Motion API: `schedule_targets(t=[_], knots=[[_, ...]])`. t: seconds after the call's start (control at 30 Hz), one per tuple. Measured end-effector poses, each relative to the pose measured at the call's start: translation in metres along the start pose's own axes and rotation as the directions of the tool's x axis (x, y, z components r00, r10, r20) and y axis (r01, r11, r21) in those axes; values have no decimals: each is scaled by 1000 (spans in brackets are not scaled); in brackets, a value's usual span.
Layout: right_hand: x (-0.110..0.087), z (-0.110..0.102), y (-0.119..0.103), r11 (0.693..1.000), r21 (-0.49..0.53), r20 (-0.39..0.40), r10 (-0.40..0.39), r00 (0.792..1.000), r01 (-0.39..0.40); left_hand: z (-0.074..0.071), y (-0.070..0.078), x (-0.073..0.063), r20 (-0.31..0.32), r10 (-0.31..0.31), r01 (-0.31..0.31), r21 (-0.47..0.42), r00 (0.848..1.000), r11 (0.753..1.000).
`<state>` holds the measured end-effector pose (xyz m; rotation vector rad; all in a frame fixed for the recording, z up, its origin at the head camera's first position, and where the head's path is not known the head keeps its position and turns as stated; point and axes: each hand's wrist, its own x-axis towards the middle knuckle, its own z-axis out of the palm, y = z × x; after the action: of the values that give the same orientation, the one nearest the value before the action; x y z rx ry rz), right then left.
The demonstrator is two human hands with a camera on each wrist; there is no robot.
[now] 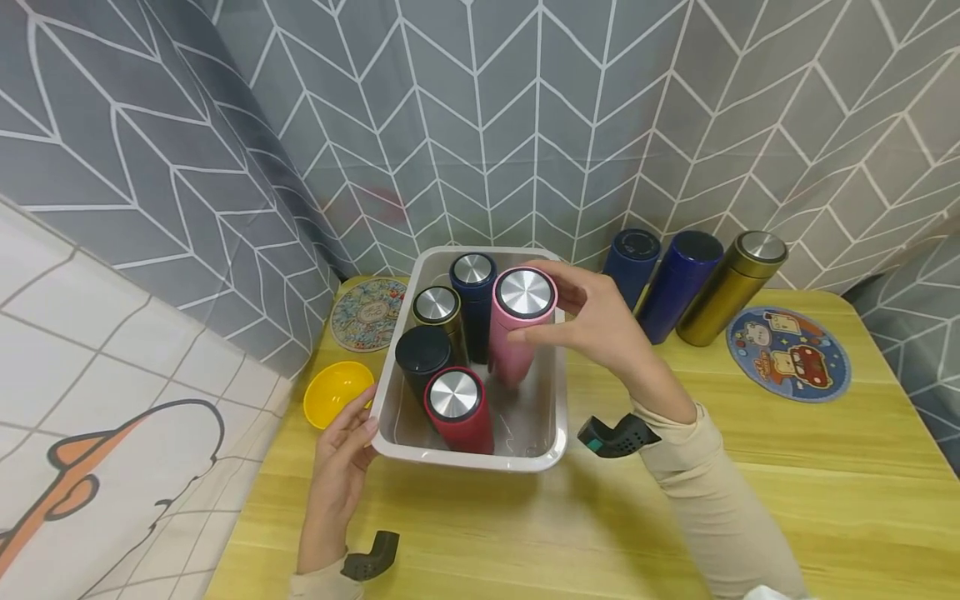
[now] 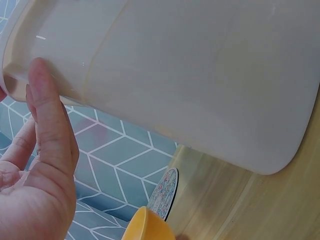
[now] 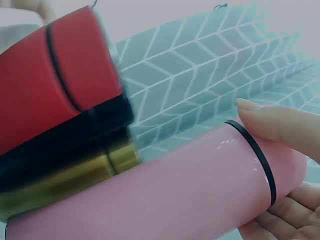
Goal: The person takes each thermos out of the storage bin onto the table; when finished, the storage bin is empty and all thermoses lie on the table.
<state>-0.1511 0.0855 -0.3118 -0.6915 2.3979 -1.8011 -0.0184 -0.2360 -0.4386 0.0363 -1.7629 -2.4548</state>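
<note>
My right hand grips a pink thermos bottle near its silver-topped lid, thumb on one side and fingers on the other. The bottle stands inside a white plastic bin, tilted slightly; whether its base touches the bin floor I cannot tell. With my left hand I hold the bin's left rim, fingers against the outer wall in the left wrist view. Also in the bin are a red bottle, a black bottle, a gold bottle and a dark blue bottle.
Right of the bin, a navy bottle, a blue-purple bottle and a gold bottle stand on the wooden table. A round cartoon mat lies beside them. At left are a yellow bowl and a patterned mat.
</note>
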Motion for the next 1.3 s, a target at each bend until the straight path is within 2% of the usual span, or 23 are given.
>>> schedule_targets(t=[0.2,0.33,0.47,0.57,0.7,0.93,1.0,1.1,1.17,1.23,1.3], knots=[[-18,-9,-28,1000,-12,-74,6,997,-7,1,-1,0,9,5,-4,-8,1000,1000],[-32,-12,-48,999,-26,-112,-27,993,25,0,-1,0,11,11,-11,-23,1000,1000],[-45,-15,-64,993,33,-143,-107,984,113,-1,-1,0,23,15,-14,-43,1000,999],[-53,-17,-73,974,120,-166,-169,971,190,-1,-2,0,27,19,-17,-51,999,999],[-64,-21,-82,928,236,-239,-232,943,288,-1,-2,0,32,23,-21,-52,999,998],[-76,-34,-79,810,371,-408,-297,863,454,-1,-3,0,20,21,-20,-34,1000,999],[-78,-39,-79,794,375,-448,-297,843,479,-1,-3,0,15,20,-19,-35,1000,999],[-82,-47,-76,792,354,-499,-289,817,497,-1,-4,0,14,20,-20,-40,1000,999],[-85,-53,-74,803,335,-526,-274,805,492,-1,-3,1,13,22,-22,-36,1000,999],[-88,-58,-70,816,323,-543,-255,800,480,-2,-3,0,15,21,-20,-31,1000,999],[-91,-63,-66,829,320,-548,-232,804,458,-2,-3,0,18,18,-17,-32,1000,999]])
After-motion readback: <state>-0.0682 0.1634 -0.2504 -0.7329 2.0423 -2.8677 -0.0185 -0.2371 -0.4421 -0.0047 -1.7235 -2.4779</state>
